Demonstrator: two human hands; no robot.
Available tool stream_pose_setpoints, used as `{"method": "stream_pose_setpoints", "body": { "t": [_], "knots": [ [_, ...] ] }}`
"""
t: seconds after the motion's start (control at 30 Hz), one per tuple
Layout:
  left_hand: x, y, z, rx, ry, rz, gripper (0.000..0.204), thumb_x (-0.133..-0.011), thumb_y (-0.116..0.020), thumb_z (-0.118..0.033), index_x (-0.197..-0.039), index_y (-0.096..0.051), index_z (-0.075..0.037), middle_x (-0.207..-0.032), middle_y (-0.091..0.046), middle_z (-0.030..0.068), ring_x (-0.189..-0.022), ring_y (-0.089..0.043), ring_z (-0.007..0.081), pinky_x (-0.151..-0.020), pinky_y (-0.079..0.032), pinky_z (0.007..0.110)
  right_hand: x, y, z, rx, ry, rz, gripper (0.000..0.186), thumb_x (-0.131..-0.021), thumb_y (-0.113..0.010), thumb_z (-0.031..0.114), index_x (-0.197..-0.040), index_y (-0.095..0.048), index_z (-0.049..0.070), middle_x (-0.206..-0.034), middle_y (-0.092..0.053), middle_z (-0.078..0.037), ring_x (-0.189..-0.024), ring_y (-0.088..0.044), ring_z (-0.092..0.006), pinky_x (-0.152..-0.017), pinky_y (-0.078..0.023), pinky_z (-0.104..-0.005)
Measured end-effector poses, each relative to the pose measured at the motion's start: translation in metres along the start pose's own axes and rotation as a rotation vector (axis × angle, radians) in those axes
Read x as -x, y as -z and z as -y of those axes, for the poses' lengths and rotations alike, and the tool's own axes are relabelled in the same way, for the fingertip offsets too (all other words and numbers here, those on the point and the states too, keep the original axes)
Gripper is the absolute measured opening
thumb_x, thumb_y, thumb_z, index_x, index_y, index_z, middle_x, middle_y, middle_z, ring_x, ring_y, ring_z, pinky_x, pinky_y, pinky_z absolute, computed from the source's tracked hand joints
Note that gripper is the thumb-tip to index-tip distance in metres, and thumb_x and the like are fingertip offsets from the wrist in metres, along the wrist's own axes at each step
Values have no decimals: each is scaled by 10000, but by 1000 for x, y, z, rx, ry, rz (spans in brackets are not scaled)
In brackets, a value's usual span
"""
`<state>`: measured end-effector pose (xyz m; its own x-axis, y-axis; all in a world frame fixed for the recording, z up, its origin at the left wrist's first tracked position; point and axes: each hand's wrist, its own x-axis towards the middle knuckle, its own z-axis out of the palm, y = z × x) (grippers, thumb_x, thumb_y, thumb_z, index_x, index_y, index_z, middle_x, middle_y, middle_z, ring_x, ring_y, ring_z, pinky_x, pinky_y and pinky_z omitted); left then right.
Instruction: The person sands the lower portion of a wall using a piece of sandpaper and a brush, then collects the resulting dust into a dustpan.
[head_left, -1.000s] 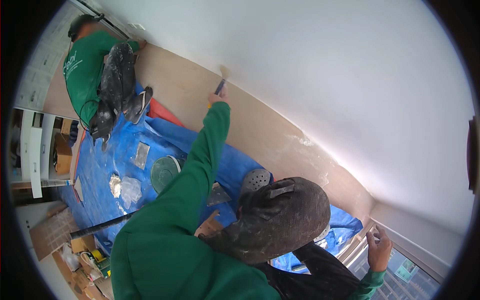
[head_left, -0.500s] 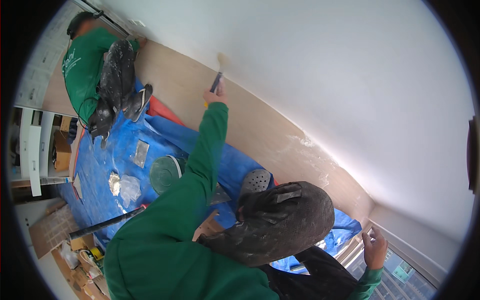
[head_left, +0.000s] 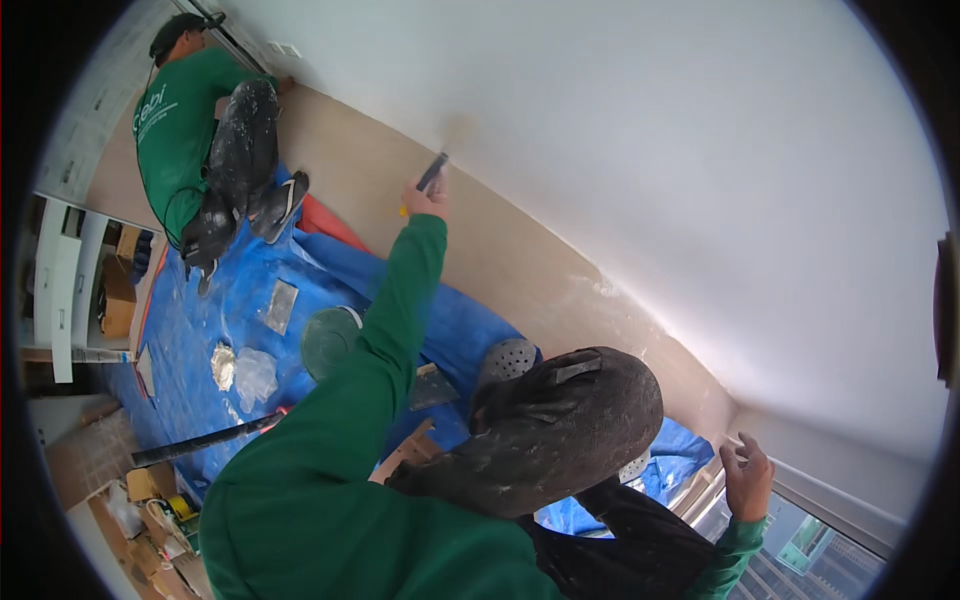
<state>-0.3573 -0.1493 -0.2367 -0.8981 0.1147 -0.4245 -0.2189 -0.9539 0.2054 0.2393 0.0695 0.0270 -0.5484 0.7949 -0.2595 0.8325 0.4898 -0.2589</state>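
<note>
My left hand is closed around the dark handle of a brush, my arm stretched far forward. The brush's pale bristles are smeared by motion, close to the lower edge of the white wall where it meets a beige strip. My right hand is raised at the right, near the corner by the window, with its fingers loosely bent and apart. I make out nothing held in it. My bent knee, in dusty dark trousers, lies between the two hands.
A co-worker in a green shirt crouches by the wall at far left. On the blue tarp are a green bucket, flat metal plates, a crumpled plastic bag and a black pole. Boxes crowd the lower left.
The brush has tilted, its bristles shifting slightly right and down along the wall's lower edge. My left hand moved slightly left. My right hand stays raised, its fingers a little more bent.
</note>
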Motion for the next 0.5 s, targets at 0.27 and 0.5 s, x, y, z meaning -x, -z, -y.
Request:
{"method": "stream_pose_setpoints", "body": {
  "t": [0.27,0.5],
  "knots": [
    [207,48,79,-594,555,-87,275,-856,-538,-117,-1036,-503,88,-987,-632,236,-846,-685,329,-725,-610,375,-6,12,41,-97,162,-60,436,-822,-708,211,-1162,-612,-45,-941,-674,-264,-742,-695,-334,-665,-531,-396],
    [241,-143,-36,-1286,130,583,175,-810,-695,-128,-910,-639,4,-798,-652,82,-655,-684,177,-547,-571,296,-4,37,57,-236,266,-75,456,-839,-697,217,-1173,-597,-77,-917,-680,-259,-757,-699,-333,-664,-547,-386]
  ]
}}
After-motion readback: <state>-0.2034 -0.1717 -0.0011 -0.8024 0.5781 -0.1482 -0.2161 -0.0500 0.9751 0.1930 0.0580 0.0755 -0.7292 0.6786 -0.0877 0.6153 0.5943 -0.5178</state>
